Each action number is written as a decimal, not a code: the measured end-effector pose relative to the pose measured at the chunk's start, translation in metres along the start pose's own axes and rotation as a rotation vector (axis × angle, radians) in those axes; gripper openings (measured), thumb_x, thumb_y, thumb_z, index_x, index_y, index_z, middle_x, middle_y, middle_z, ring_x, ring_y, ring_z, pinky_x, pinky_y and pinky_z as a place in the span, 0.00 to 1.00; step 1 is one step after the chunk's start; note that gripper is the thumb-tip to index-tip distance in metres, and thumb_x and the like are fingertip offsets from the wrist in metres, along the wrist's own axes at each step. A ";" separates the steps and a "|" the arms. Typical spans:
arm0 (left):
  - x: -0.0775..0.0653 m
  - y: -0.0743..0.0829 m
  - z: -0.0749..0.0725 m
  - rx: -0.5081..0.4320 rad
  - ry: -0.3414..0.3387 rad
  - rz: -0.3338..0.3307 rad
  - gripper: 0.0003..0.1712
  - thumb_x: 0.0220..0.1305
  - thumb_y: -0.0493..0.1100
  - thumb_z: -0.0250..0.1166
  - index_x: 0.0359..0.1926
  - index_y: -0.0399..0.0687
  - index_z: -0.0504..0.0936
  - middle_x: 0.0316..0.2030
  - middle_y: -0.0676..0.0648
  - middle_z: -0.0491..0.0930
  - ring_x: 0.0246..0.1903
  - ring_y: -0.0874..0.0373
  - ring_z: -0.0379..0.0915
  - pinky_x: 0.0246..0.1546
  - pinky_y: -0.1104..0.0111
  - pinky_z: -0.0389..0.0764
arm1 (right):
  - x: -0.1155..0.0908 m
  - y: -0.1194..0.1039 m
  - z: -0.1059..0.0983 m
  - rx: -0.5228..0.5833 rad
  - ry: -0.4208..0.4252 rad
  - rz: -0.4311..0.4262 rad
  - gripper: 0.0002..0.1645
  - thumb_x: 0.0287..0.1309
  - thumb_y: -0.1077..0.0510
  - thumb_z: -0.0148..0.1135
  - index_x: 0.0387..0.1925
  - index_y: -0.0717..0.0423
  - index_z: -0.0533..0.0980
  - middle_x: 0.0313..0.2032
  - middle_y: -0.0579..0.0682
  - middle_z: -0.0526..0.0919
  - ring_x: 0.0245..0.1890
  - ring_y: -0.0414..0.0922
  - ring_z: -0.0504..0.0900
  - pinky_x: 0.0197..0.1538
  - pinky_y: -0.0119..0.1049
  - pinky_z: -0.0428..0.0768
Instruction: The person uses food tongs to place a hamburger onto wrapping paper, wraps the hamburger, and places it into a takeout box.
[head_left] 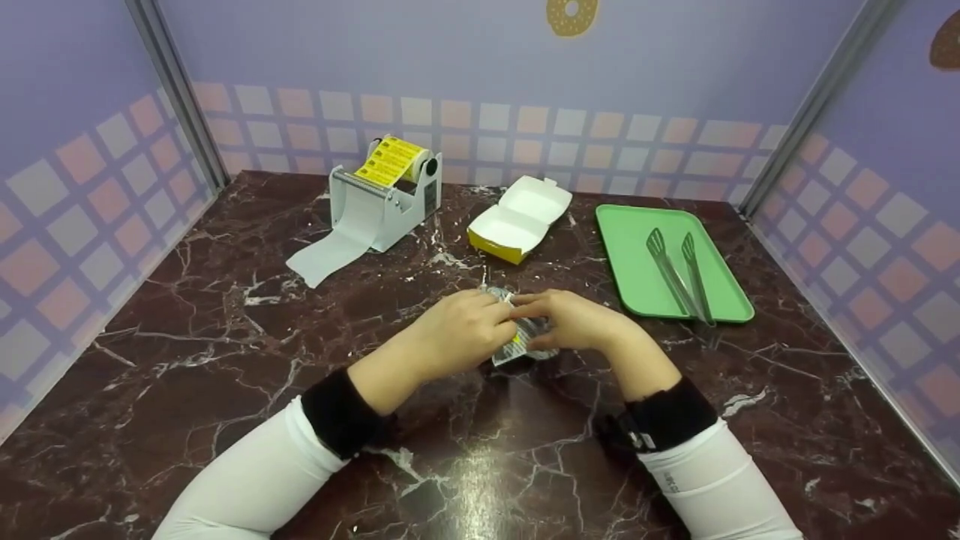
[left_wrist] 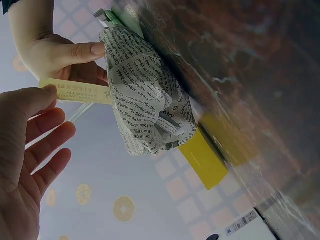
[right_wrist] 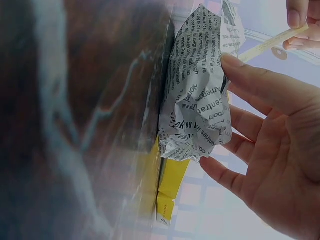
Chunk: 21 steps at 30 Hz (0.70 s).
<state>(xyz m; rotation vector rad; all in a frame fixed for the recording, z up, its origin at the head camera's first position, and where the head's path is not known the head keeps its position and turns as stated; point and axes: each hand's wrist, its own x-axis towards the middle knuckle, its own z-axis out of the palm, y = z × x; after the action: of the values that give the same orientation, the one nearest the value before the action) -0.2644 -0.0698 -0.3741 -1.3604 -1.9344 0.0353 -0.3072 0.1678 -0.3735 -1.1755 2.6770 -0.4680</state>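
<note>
A crumpled bundle wrapped in newsprint-patterned paper (head_left: 514, 349) lies on the marble-patterned table, partly hidden under both hands in the head view. My left hand (head_left: 466, 324) pinches one end of a narrow yellow label (left_wrist: 80, 92) between thumb and forefinger; its other fingers are spread a little. The label's far end meets the upper side of the wrapped bundle (left_wrist: 145, 95). From the right, my right hand (head_left: 574, 319) holds the bundle, its thumb (right_wrist: 265, 82) on the paper and its fingers along the side. What the paper wraps is hidden.
Behind the hands stands an open yellow-and-white food box (head_left: 517, 217). A label dispenser (head_left: 386, 199) with a roll of yellow labels is at back left, its backing strip (head_left: 326, 255) trailing forward. To the right, a green tray (head_left: 630, 277) bears metal tongs (head_left: 667, 274).
</note>
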 end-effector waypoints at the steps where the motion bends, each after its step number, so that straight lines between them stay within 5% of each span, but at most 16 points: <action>1: 0.000 0.001 0.000 0.001 -0.016 -0.003 0.09 0.67 0.35 0.67 0.28 0.49 0.82 0.34 0.52 0.88 0.30 0.58 0.81 0.38 0.67 0.86 | 0.000 0.000 0.000 -0.005 0.001 -0.006 0.35 0.59 0.58 0.75 0.68 0.54 0.78 0.76 0.59 0.72 0.70 0.62 0.78 0.73 0.57 0.76; 11: 0.008 0.013 0.002 -0.025 -0.253 -0.050 0.07 0.70 0.45 0.68 0.34 0.51 0.86 0.35 0.52 0.87 0.31 0.56 0.82 0.38 0.65 0.86 | -0.001 0.000 0.000 -0.009 0.008 -0.005 0.34 0.58 0.57 0.75 0.67 0.55 0.79 0.76 0.58 0.72 0.71 0.63 0.76 0.75 0.58 0.74; 18: 0.017 0.022 0.006 -0.051 -0.509 -0.107 0.10 0.72 0.49 0.67 0.45 0.50 0.88 0.46 0.51 0.88 0.46 0.53 0.86 0.50 0.62 0.88 | -0.001 0.000 0.000 -0.016 0.001 -0.019 0.34 0.60 0.56 0.74 0.69 0.52 0.78 0.76 0.58 0.71 0.73 0.65 0.74 0.77 0.59 0.71; 21: 0.016 0.024 0.007 -0.050 -0.548 -0.136 0.13 0.70 0.49 0.68 0.51 0.50 0.87 0.51 0.49 0.87 0.52 0.51 0.85 0.54 0.60 0.88 | -0.001 -0.001 0.000 -0.021 -0.009 -0.002 0.36 0.60 0.55 0.74 0.70 0.52 0.77 0.77 0.58 0.70 0.74 0.65 0.72 0.79 0.60 0.68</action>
<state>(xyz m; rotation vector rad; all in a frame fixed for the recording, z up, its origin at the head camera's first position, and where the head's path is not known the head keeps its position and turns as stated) -0.2517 -0.0438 -0.3799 -1.3410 -2.4905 0.3250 -0.3059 0.1676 -0.3731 -1.1835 2.6800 -0.4346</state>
